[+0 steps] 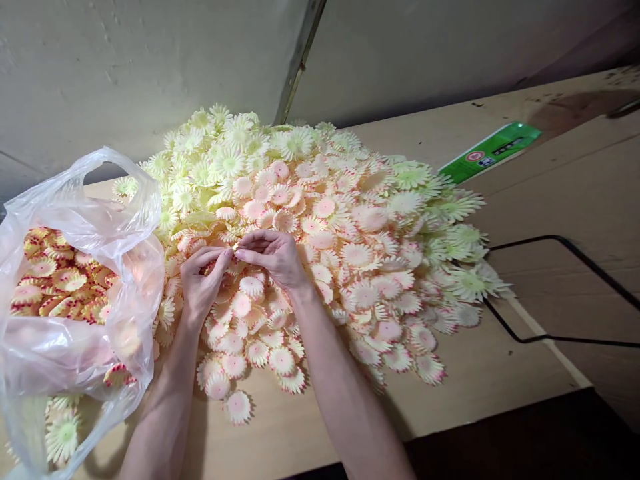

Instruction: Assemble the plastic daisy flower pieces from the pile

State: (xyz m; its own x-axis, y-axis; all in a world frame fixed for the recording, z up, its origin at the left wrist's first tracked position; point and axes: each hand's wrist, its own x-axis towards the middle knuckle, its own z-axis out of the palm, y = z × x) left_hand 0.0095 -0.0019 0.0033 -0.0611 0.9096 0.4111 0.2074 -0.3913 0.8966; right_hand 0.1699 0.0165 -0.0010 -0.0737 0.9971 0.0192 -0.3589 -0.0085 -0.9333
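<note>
The left hand (204,277) and right hand (275,259) meet at their fingertips over the heap of artificial flower heads (360,260); whether they pinch anything, I cannot tell. Left of the heap sits a translucent plastic bag (47,347) holding red-edged flower heads (70,280); right of it lie a green packet (493,155) and a bent black rod (550,237).

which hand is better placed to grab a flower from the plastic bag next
Probably the left hand: it is nearer the plastic bag. The right hand, over the pile of flowers, would have to reach past the left.
</note>
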